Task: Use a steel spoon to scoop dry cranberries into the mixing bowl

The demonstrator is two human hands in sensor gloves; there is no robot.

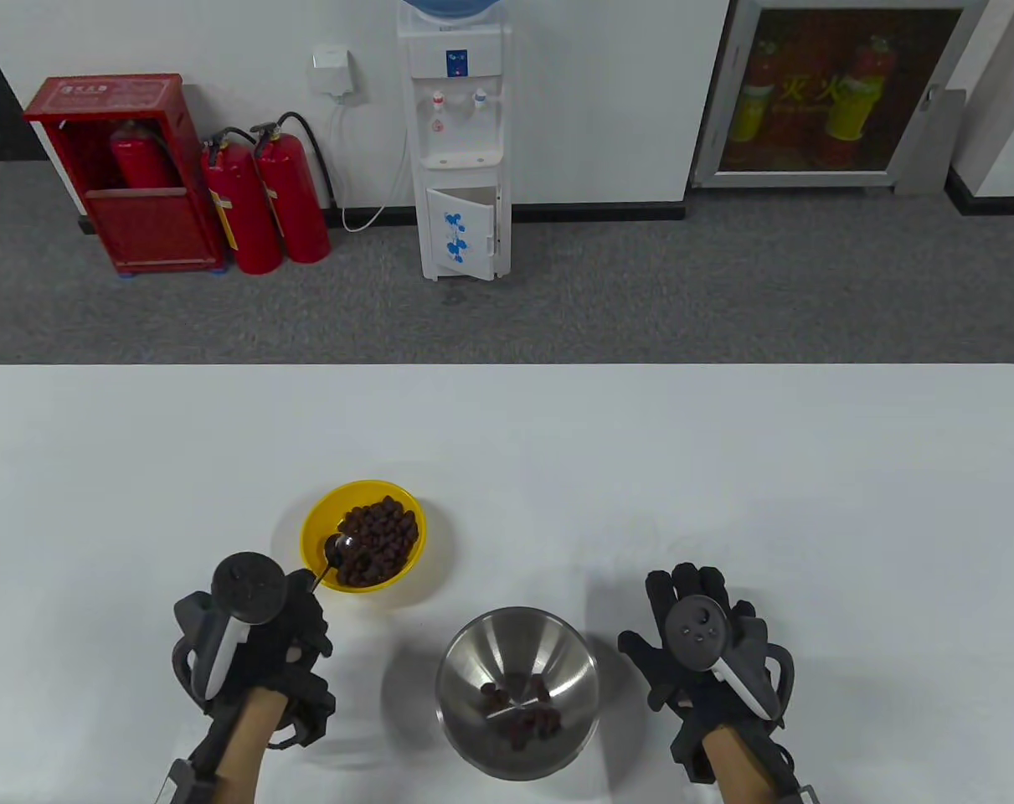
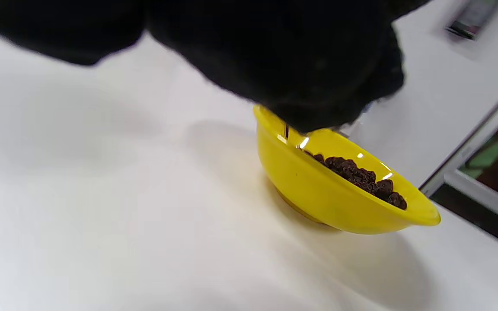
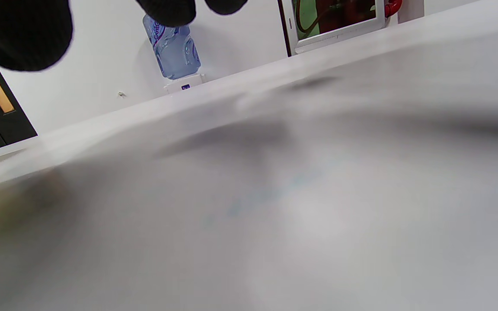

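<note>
A few cranberries already lie in the mixing bowl (image 1: 517, 691); most remain in the yellow bowl (image 1: 318, 521) behind it, where the left hand (image 1: 259, 641) grips the steel spoon (image 1: 337, 551). The right hand (image 1: 703, 649) rests beside it, fingers (image 1: 687, 586) spread.

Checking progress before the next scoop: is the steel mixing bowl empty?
No: in the table view a small pile of dark dry cranberries already lies at the bottom of the steel mixing bowl.

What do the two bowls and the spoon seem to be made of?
The mixing bowl looks like brushed steel: grey, with soft reflections. The yellow bowl is probably glossy plastic, judging by its even colour and sharp highlights, though glazed ceramic is possible. The spoon looks like polished metal, mirror-bright.
</note>
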